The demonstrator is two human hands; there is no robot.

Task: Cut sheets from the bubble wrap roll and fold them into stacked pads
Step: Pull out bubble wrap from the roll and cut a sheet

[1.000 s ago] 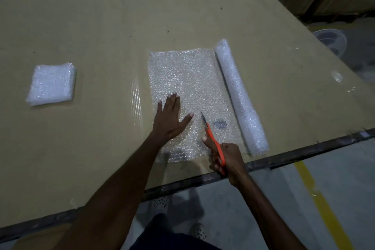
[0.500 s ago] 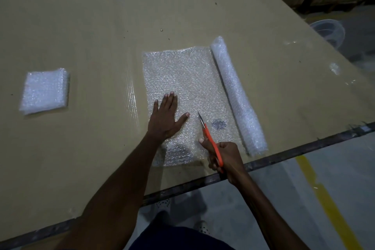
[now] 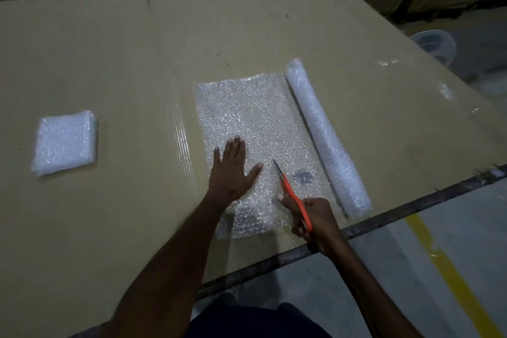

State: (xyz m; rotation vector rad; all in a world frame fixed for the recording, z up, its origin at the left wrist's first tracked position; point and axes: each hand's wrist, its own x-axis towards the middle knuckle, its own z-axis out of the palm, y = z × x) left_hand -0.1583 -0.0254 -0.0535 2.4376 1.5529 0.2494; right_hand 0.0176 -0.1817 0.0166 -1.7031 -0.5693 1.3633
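A bubble wrap roll (image 3: 326, 134) lies on the cardboard-covered table (image 3: 274, 35), with a stretch of bubble wrap sheet (image 3: 247, 112) unrolled to its left. My left hand (image 3: 231, 170) lies flat with spread fingers on the near part of the sheet. My right hand (image 3: 312, 219) grips orange-handled scissors (image 3: 290, 192); their blades point away from me over the sheet, just right of my left thumb. A folded bubble wrap pad (image 3: 64, 143) sits far to the left on the table.
The table's dark metal front edge (image 3: 384, 217) runs diagonally below my hands. Grey floor with a yellow line (image 3: 452, 277) lies to the right. A round clear plastic object (image 3: 436, 44) stands on the floor beyond the table's right side. Stacked cartons fill the background.
Both hands stay almost in place on the sheet; the scissors' tip sits a touch farther along the sheet. The view itself has shifted slightly.
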